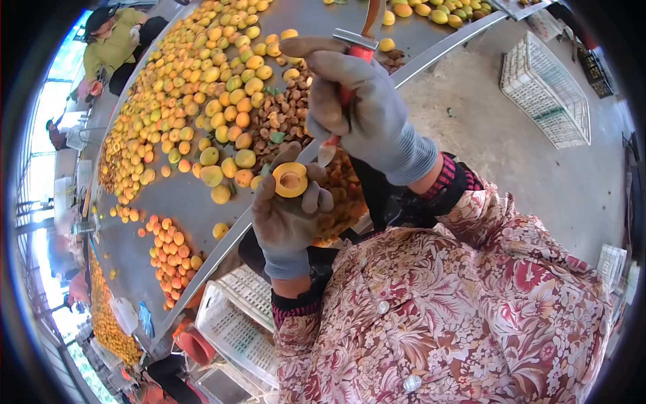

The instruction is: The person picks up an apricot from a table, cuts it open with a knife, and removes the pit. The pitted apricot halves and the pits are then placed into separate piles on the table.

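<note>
My left hand (286,225), in a grey glove, is closed around a halved apricot (291,192), its cut face up and its centre brownish. Just above it, my right hand (367,101), also gloved, grips a red-handled tool (361,52). A metal band and a curved strip rise from the tool's upper end, and a short metal tip points down from the fist, close to the fruit. Behind my hands lies a heap of brown apricot pits (286,111). Orange apricot halves (346,209) show below, partly hidden by my left hand.
Whole apricots (202,87) cover much of the metal table (128,246), with a smaller orange pile (175,249) near its raised edge. White plastic crates stand below the table (239,316) and on the floor (538,87). A person in a yellow-green top (111,50) sits across the table.
</note>
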Motion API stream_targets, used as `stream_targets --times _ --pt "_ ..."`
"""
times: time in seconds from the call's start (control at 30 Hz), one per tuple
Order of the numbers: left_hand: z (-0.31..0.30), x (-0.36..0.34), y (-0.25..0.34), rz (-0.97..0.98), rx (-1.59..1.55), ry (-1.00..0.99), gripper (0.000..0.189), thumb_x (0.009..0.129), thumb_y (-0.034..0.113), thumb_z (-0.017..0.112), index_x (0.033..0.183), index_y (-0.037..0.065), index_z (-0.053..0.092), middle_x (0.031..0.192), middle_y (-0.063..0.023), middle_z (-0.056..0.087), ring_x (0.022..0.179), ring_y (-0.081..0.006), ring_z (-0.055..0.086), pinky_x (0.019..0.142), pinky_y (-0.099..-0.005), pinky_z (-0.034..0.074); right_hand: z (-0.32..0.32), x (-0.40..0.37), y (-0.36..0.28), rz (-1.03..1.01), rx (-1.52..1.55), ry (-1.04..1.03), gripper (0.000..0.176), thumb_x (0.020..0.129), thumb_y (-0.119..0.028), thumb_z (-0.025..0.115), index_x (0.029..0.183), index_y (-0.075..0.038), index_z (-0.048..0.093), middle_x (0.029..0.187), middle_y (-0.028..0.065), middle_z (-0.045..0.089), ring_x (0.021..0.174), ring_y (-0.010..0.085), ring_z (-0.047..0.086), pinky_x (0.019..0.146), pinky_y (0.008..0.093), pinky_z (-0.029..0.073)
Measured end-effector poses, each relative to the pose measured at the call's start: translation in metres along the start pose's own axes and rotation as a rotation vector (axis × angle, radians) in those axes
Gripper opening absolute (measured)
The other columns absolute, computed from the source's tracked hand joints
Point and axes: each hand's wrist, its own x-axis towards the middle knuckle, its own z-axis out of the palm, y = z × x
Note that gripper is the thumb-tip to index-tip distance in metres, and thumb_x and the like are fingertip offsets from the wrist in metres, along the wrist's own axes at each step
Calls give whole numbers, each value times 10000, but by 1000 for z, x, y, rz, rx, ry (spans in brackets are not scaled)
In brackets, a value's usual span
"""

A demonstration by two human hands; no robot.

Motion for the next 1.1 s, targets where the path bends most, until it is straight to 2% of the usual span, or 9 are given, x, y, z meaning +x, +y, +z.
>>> stream_targets --times 0.33,0.47,0.53,0.67,0.77,0.83,0.97,1.03,1.1 --pt "10 -1 -22 -123 -55 123 406 950 421 354 1178 101 457 1103 -83 568 922 -212 597 570 -352 433 11 -10 -4 236 124 123 316 911 -179 427 1116 7 578 507 1 434 403 73 379 419 216 341" --pt "27 3 -36 -23 29 348 362 947 384 399 1144 91 477 963 -131 610 716 -231 609 525 -326 466 16 -10 -5 265 148 191 233 871 -128 495 1037 -17 615 528 4 484 414 58 437 401 200 347" --pt "22 6 -43 177 619 423 576 798 28 600 1299 103 325 1103 -67 540 877 -160 588 609 -294 479 19 -14 -5 305 143 234 182 845 -93 534 987 -30 629 563 4 521 447 52 491 410 194 380" --pt "-4 11 -49 250 1053 315 746 675 -147 603 1301 91 275 1077 -53 523 834 -122 573 636 -235 488 21 -14 5 327 170 288 193 827 -76 535 991 -28 626 558 -4 498 427 56 455 396 203 363" --pt "10 23 -52 316 1104 431 512 779 34 606 1230 100 373 1002 -31 543 763 -108 577 646 -215 503 7 -5 22 274 252 411 201 813 -70 543 992 -25 623 554 -8 483 412 60 432 382 210 347" --pt "35 38 -44 86 173 672 276 867 274 513 1104 134 481 904 -2 574 691 -111 593 576 -227 511 4 -2 20 285 278 414 204 804 -67 551 989 -21 625 551 -12 473 411 62 426 379 215 339" --pt "-9 57 -35 20 522 523 297 893 420 391 951 175 549 757 27 585 573 -131 587 480 -252 498 12 2 21 279 96 315 189 787 -58 570 956 -18 645 550 -12 475 415 55 429 371 219 333" --pt "28 76 -29 -37 130 896 298 895 375 385 880 107 513 622 -47 534 432 -170 524 334 -278 393 8 11 29 286 127 335 189 767 -53 593 943 -28 657 568 -12 490 417 62 436 372 213 336" --pt "9 74 -18 -86 266 825 286 894 373 398 873 127 542 641 -20 556 430 -153 520 347 -278 398 -12 20 46 330 161 356 198 775 -63 573 962 -44 635 558 -21 463 402 74 396 374 229 309"
